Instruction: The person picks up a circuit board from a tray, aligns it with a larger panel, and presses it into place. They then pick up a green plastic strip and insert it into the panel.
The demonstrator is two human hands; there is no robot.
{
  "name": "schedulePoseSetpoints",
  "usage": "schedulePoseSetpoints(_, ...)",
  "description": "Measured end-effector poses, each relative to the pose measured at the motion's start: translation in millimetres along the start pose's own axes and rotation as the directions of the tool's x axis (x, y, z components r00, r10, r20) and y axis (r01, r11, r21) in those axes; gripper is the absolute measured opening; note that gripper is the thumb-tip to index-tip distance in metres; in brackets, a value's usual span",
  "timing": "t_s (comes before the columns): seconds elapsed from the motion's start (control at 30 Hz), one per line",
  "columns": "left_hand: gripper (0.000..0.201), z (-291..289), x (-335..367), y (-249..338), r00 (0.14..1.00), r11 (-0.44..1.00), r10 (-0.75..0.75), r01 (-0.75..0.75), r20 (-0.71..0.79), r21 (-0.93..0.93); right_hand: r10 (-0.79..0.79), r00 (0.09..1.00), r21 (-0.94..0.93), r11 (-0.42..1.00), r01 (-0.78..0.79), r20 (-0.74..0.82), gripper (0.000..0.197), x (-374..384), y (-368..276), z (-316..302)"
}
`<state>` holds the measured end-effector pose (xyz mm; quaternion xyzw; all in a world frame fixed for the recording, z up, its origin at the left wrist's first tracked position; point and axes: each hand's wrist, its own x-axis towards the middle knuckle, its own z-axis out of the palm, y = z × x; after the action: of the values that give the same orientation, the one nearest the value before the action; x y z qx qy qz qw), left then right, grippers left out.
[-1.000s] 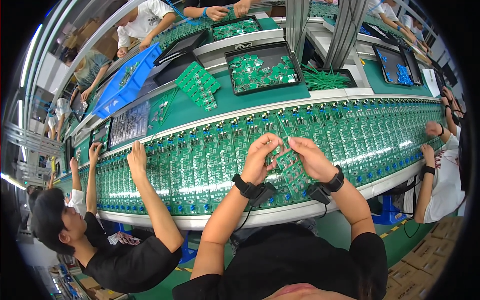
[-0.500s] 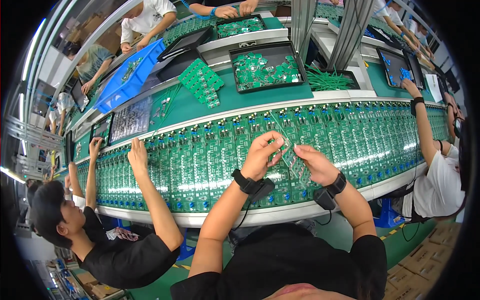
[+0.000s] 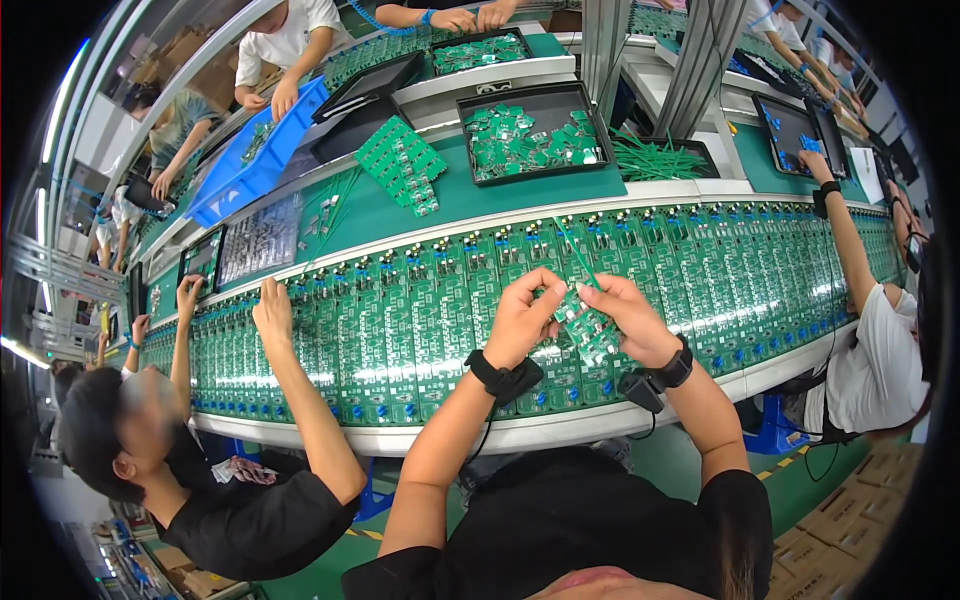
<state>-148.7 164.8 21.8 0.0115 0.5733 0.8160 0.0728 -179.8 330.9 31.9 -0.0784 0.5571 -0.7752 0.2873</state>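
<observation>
Above the row of green circuit boards (image 3: pixel 420 330), my left hand (image 3: pixel 528 318) and my right hand (image 3: pixel 632 322) hold a small panel of green circuit boards (image 3: pixel 592 338) between them. Each hand's thumb and fingers are closed at the panel's upper part. A thin green strip (image 3: pixel 572 245) sticks up and to the left from between my hands. Whether it is still joined to the panel is hidden by my fingers. The panel's lower part hangs below my fingertips, tilted, with its face showing. Both wrists wear black bands with small boxes.
Beyond the row lie a black tray of small green boards (image 3: pixel 535 140), more board panels (image 3: pixel 402 165), a pile of green strips (image 3: pixel 655 160) and a blue bin (image 3: pixel 258 150). A co-worker's arms (image 3: pixel 290 345) reach over the row at left; another's arm (image 3: pixel 850 240) at right.
The panel between my hands has turned so that more of its face shows. The green strip now leans up more distinctly. My hands have stayed in nearly the same place.
</observation>
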Motion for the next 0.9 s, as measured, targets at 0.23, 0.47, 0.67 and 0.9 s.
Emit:
schedulePoseSetpoints(0.23,0.015,8.5,6.0,8.3,0.996,0.998,0.039,-0.035,-0.075,0.061,0.094,0.995,0.316,0.943,-0.103,0.044,0.015,8.7,6.6,-5.4)
schedulePoseSetpoints(0.47,0.017,-0.7,47.5,26.4,0.97,0.994,0.109,-0.101,-0.217,0.049,-0.094,0.987,0.117,0.987,0.109,-0.132,0.016,31.2,-32.1,-1.7)
schedulePoseSetpoints(0.67,0.021,-3.8,66.5,33.2,0.946,0.9,0.304,-0.247,-0.112,0.358,-0.234,0.971,-0.176,0.955,0.238,0.04,0.02,63.3,-53.5,-17.8)
schedulePoseSetpoints(0.9,0.024,-7.5,77.1,48.6,0.982,0.955,0.152,-0.117,-0.111,0.273,-0.126,0.974,-0.287,0.941,0.178,0.19,0.021,92.6,-75.0,-16.3)
